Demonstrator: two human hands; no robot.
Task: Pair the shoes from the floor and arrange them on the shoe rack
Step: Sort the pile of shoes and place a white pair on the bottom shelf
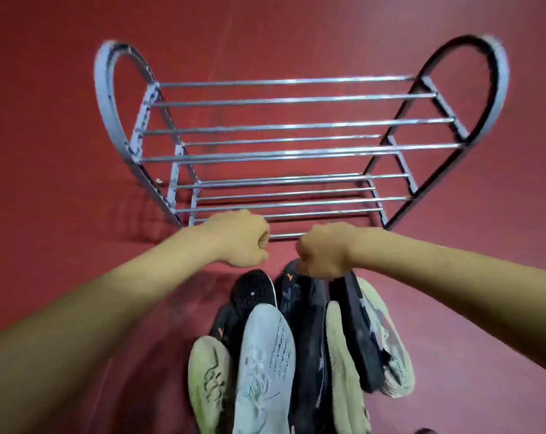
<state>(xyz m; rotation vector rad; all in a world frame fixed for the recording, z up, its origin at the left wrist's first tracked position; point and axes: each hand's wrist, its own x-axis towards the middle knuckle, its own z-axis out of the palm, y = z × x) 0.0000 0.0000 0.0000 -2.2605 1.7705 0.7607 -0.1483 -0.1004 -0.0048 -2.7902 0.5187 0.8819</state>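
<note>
Our left hand (239, 238) is clenched, its grasp unclear; our right hand (323, 252) grips dark shoes (353, 333), heels hidden, bottom frame cropping others.

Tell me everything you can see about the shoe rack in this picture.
The shoe rack is a metal frame with two arched side pieces, grey-painted as it looks, joined by shiny horizontal bars. The bars form several tiers, one above another; the exact number is hard to count from above. It stands upright on the red floor, and no shoes lie on its bars. The left hand and right hand, both curled, are just before its lowest front bar; whether they touch it cannot be told.
</note>
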